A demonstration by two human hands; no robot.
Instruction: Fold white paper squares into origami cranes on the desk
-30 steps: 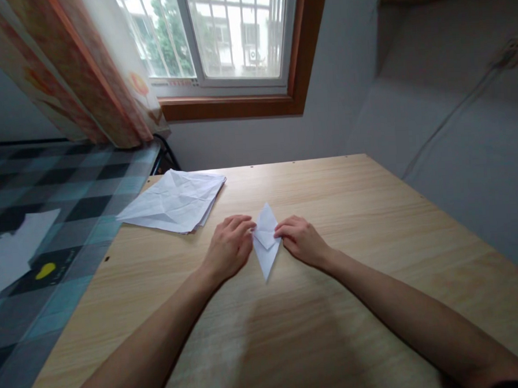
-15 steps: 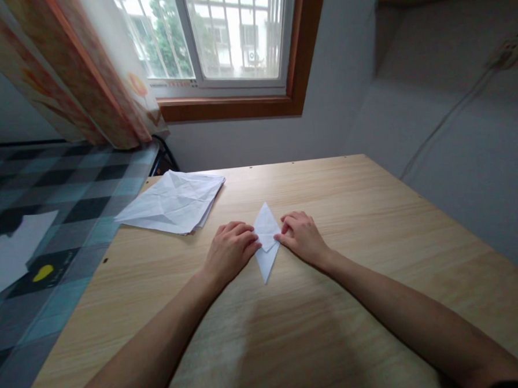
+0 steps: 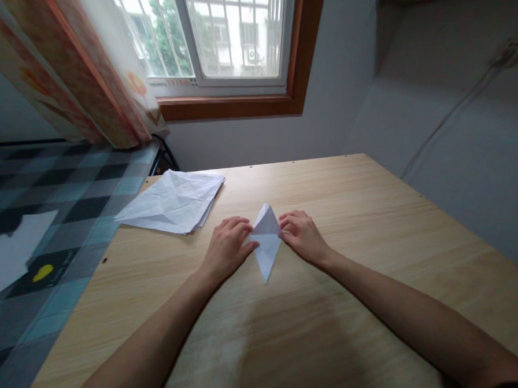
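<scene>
A small white folded paper (image 3: 267,248), shaped like a narrow diamond, lies on the wooden table with one point toward me. Its upper flap is lifted along a crease across the middle, and shows a shaded face. At the paper's left corner is my left hand (image 3: 228,245), its fingers curled and the thumb on the edge. My right hand (image 3: 303,237) has the right corner between thumb and bent fingers. The undersides of both corners are hidden by the fingers.
A stack of creased white paper sheets (image 3: 176,201) rests at the back left of the wooden table (image 3: 351,212). Left of it, a checkered cloth (image 3: 82,226) bears a torn white sheet (image 3: 19,253). Behind are a window and a curtain (image 3: 101,80).
The paper's flap, which lay flat with its tip pointing down toward me, now stands raised from the middle crease. My left fingers and thumb have parted slightly; both hands stay at the corners.
</scene>
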